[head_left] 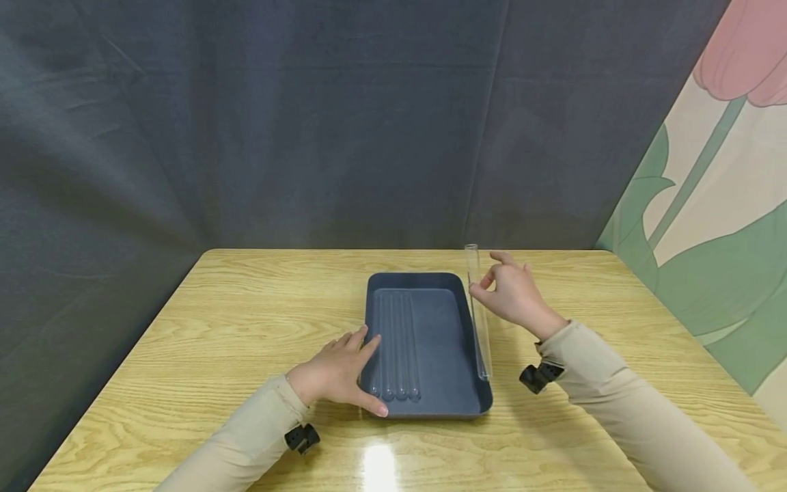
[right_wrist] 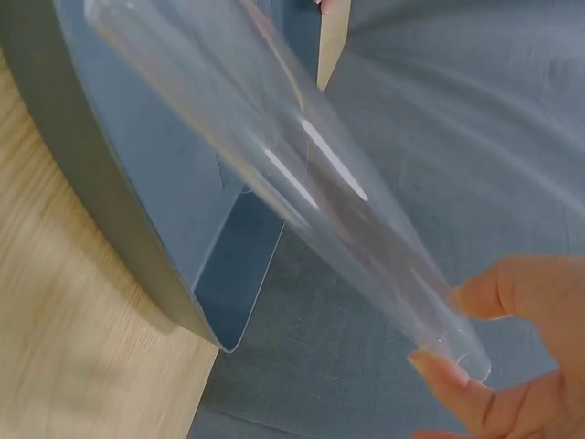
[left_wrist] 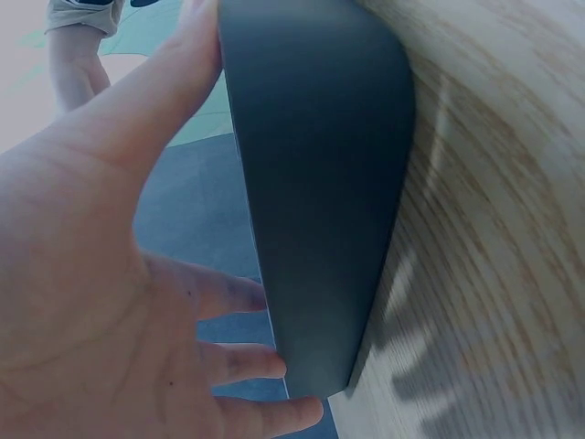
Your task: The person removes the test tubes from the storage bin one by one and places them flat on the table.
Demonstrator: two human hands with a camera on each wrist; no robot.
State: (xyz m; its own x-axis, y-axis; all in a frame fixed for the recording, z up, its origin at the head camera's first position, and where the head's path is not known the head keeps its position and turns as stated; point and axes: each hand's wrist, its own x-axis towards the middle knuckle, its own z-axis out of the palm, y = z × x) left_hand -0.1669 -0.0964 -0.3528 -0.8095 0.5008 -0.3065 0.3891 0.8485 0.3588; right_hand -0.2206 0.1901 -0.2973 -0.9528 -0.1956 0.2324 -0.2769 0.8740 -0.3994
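Observation:
A dark blue-grey rectangular tray (head_left: 445, 342) lies on the table, its long sides running away from me. Several clear test tubes (head_left: 402, 348) lie side by side in its left half, rounded ends toward me. Fingers spread, my left hand (head_left: 334, 374) rests on the tray's left rim; in the left wrist view its fingertips touch the edge of the tray wall (left_wrist: 315, 201). Over the tray's right edge, my right hand (head_left: 515, 292) pinches another clear test tube (right_wrist: 311, 174) between thumb and index finger near its open end. That tube tilts, rounded end low and toward me.
The wooden table (head_left: 264, 301) surrounds the tray. A dark grey curtain (head_left: 344, 137) hangs behind and to the left, and a wall painted with a pink flower (head_left: 738, 55) stands at the right. Each wrist wears a small black camera (head_left: 541, 376).

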